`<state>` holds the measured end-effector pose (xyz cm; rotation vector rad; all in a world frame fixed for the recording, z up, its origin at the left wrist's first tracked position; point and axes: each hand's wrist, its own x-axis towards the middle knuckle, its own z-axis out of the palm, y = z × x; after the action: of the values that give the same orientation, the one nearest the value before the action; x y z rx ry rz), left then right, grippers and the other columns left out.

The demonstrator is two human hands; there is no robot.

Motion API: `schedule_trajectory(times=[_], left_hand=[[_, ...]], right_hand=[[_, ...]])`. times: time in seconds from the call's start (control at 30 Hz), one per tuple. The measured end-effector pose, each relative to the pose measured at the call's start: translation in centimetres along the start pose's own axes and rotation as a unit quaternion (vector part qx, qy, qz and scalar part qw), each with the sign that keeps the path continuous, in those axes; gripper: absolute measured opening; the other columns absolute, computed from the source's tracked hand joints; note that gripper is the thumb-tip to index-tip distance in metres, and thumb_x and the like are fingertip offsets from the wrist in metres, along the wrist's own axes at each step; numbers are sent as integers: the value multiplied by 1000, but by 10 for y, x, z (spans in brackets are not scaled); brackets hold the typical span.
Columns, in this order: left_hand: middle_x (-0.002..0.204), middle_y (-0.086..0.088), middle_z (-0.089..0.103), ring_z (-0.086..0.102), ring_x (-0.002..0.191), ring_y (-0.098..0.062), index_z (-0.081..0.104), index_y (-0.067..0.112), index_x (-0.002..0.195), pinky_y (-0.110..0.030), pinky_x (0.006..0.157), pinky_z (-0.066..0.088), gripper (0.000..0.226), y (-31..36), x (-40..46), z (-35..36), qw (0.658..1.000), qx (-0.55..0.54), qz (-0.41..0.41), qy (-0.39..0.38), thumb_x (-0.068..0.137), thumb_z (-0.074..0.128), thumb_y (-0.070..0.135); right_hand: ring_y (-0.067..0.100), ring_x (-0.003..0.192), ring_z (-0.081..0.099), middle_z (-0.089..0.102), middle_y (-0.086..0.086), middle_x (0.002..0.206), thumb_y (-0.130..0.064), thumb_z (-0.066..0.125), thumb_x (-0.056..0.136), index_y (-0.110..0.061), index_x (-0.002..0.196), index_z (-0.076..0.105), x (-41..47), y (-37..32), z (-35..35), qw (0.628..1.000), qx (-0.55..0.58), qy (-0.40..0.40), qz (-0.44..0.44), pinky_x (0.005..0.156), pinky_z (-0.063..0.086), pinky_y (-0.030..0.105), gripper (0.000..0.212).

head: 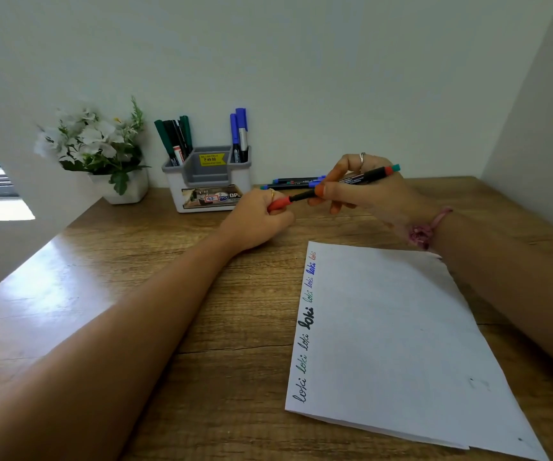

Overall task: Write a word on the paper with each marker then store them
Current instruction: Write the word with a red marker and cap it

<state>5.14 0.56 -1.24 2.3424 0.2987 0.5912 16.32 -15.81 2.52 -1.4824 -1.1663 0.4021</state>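
Note:
My right hand [365, 191] holds a thin black marker [365, 177] with a red and teal end, tilted up to the right above the desk. My left hand [258, 217] grips the red cap [278, 203] at the marker's lower left end. The white paper [398, 344] lies at the front right, with the word "loki" written several times along its left edge in black, green, blue and red. The grey and white holder [207, 181] stands at the back with green and black markers [175, 138] on its left and blue markers [240, 134] on its right.
Several loose markers [296, 182] lie against the wall behind my hands. A white pot of white flowers [102, 151] stands at the back left. The wooden desk [102, 311] is walled at the back and right, with its edge on the left.

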Motion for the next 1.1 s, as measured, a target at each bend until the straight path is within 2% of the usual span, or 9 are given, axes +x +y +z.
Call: schedule_trajectory(times=[0.17, 0.27, 0.37, 0.47, 0.53, 0.63, 0.7, 0.97, 1.1], left_hand=[[59, -2, 48, 47, 56, -12, 49, 17, 60, -27, 58, 43, 27, 3, -1, 3, 1000, 15, -4, -12, 85, 60, 12], [57, -3, 47, 46, 55, -14, 47, 17, 58, -30, 57, 41, 30, 2, -2, 4, 1000, 16, 3, 7, 85, 60, 13], [61, -14, 53, 47, 56, -17, 57, 3, 68, -35, 57, 42, 24, -2, -2, 5, 1000, 18, 0, 25, 87, 59, 18], [62, -15, 53, 46, 56, -17, 59, -3, 74, -35, 57, 42, 26, -5, -2, 5, 998, 38, -4, 43, 87, 59, 19], [57, -6, 49, 44, 52, -14, 57, 2, 68, -32, 56, 41, 23, -4, -2, 4, 998, 44, -6, 43, 86, 59, 17], [58, -5, 51, 47, 55, -15, 60, 2, 69, -33, 58, 43, 21, -4, -1, 6, 996, 75, -17, 45, 85, 59, 17], [58, -4, 51, 47, 55, -15, 58, 8, 65, -33, 60, 45, 22, -3, 0, 5, 995, 88, -29, 45, 85, 58, 17], [61, 0, 52, 50, 64, -15, 63, 8, 72, -32, 63, 43, 19, 0, 0, 7, 989, 143, -38, 10, 86, 55, 17], [61, 2, 52, 48, 60, -10, 58, 14, 67, -28, 60, 41, 19, -1, 0, 5, 992, 122, -29, 15, 86, 58, 18]], right_hand=[[11, 54, 60, 67, -1, 62, -12, 75, 76, -2, 89, 71, 1, 5, 3, 999, -18, 9, -34, 50, 47, 19, 17], [12, 66, 65, 74, 0, 75, -16, 57, 91, -15, 100, 70, 2, 8, 1, 998, 3, -55, 6, 60, 47, 18, 16], [12, 76, 66, 75, 4, 92, -17, 40, 97, -18, 108, 63, 2, 13, 2, 993, 22, -99, 53, 63, 44, 19, 25], [15, 77, 67, 75, 4, 96, -22, 48, 96, -19, 96, 51, 3, 15, 0, 992, 26, -82, 92, 64, 44, 24, 5], [13, 72, 68, 76, 0, 89, -24, 56, 93, -18, 89, 52, 4, 14, -4, 995, -15, -60, 74, 63, 44, 22, 8], [5, 62, 66, 73, 1, 70, -11, 63, 88, 1, 89, 62, 4, 15, -7, 999, -44, -20, 9, 54, 47, 14, 12], [12, 68, 68, 71, 7, 73, -11, 66, 84, 5, 93, 65, 5, 20, -6, 998, -64, -15, -10, 58, 51, 18, 18], [20, 74, 68, 73, 1, 78, -33, 70, 73, -24, 86, 69, 6, 41, -5, 996, -82, -7, -33, 74, 54, 35, 16], [18, 73, 68, 73, 0, 77, -29, 68, 77, -20, 87, 67, 8, 41, -4, 996, -78, -12, -27, 72, 53, 32, 14]])
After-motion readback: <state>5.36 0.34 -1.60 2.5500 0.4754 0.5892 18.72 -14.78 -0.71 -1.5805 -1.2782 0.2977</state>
